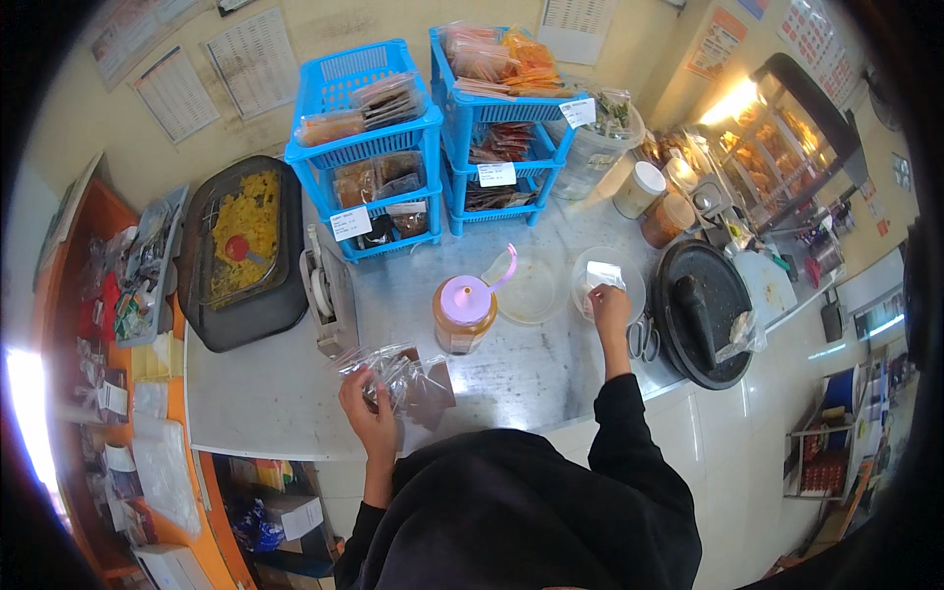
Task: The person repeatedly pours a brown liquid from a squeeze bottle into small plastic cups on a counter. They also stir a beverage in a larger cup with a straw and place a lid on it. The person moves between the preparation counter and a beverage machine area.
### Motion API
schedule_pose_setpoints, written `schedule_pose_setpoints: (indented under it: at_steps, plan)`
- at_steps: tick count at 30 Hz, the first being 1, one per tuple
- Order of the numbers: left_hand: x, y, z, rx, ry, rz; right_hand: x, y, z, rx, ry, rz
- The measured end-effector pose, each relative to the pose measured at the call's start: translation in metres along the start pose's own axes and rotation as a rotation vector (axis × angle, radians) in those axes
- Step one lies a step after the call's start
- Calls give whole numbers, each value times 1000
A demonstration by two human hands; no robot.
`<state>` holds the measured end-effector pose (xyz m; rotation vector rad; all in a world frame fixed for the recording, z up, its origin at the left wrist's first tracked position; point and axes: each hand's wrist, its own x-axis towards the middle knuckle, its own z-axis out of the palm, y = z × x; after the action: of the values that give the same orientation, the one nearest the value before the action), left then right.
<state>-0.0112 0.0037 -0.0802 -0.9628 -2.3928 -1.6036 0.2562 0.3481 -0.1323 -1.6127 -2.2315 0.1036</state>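
My left hand [371, 413] holds the tops of several small clear plastic bags [430, 383] with brown contents, near the front edge of the steel counter. My right hand [611, 306] is over a round translucent container [636, 274], its fingertips on a small clear plastic packet [606, 274]. Between the hands stands a squeeze bottle [466, 313] of brown sauce with an open pink flip lid. A round translucent plastic lid or shallow dish [535, 284] lies beside it.
Blue plastic racks [369, 145] of bagged goods stand behind. At left are a tape dispenser [328, 302] and a tray of yellow food [247, 232]. Scissors [643, 341] and a stone mortar [726, 295] with pestle are at right, below jars [639, 190] and a lit food display case [782, 147].
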Motion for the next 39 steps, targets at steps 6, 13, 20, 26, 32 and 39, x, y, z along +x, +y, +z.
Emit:
schedule_pose_setpoints:
  at_steps: [6, 13, 20, 26, 32, 39]
  plan:
    - [-7, 34, -8, -352, -472, -343, -52, -99, -117, 800, -250, -147]
    - [-13, 84, 2, -572, -681, -362, -120, -190, -135, 809, -287, -746]
    - [-12, 77, -7, -524, -450, -400, -128, -216, -117, 812, -52, -936]
    - [-6, 76, -11, -507, -399, -376, -123, -217, -113, 880, -136, -916]
    - [-14, 61, -11, -294, -441, -277, -122, -209, -109, 926, -350, -943]
    - [-7, 59, -9, -212, -317, 392, -119, -213, -120, 957, -369, -995]
